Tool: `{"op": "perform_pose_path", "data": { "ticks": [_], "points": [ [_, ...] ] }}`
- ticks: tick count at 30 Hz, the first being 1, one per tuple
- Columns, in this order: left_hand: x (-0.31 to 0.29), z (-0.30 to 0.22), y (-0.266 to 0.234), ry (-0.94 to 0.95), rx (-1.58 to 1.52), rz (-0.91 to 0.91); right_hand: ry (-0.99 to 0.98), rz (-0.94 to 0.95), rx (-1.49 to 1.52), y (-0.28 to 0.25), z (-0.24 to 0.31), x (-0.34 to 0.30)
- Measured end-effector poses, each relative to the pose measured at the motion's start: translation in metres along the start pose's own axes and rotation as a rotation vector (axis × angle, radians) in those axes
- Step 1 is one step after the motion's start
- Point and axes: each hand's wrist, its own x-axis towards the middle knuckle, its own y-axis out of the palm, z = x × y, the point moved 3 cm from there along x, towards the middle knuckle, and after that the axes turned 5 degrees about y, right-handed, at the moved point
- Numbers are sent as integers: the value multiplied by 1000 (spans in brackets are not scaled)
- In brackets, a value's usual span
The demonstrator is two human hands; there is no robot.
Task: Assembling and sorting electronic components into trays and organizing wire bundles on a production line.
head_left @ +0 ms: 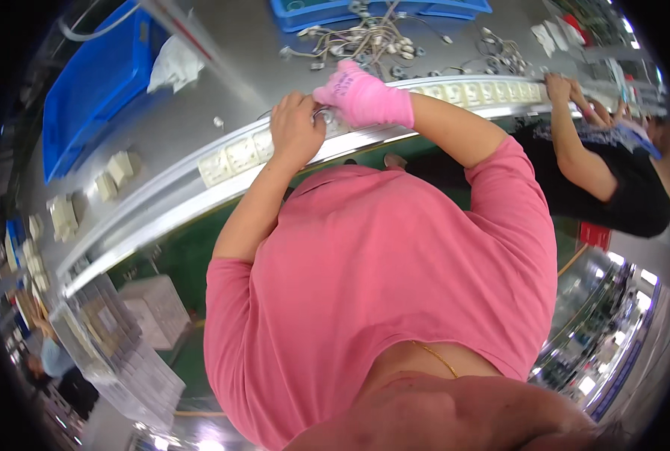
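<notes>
My bare left hand [297, 131] is bent over the metal rail, its fingers curled down at the row of white square housings [242, 152]. Close beside it, my right hand [361, 96] wears a pink glove and has its fingers drawn together at the same spot. A small piece with a grey wire shows between the two hands. What exactly either hand grips is hidden by the fingers. More white housings [493, 92] line the rail to the right of my gloved hand.
Beyond the rail lies a tangle of wired connectors [380, 41], with a blue tray [297, 19] behind. A larger blue bin [98, 83], a white cloth [175, 66] and loose white blocks [120, 167] are at left. A co-worker's arm [579, 150] reaches the rail at right.
</notes>
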Motion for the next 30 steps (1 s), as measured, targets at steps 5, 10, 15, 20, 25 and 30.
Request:
{"op": "perform_pose_path", "data": {
  "ticks": [5, 10, 15, 20, 25, 30],
  "points": [
    [-3, 5, 2, 73, 2, -39, -52, -1, 203, -12, -20, 4],
    [-5, 3, 5, 24, -8, 122, 137, -279, -129, -46, -29, -15],
    [-17, 18, -36, 85, -73, 22, 69, -737, 147, -19, -37, -35],
    [-58, 103, -115, -87, 290, -86, 210, -704, 234, 16, -39, -59],
    [-97, 134, -92, -266, 303, 17, 277, -768, 370, 33, -18, -58],
    [-73, 109, -56, -290, 213, 40, 176, -782, 360, 26, 34, -30]
  ]
}}
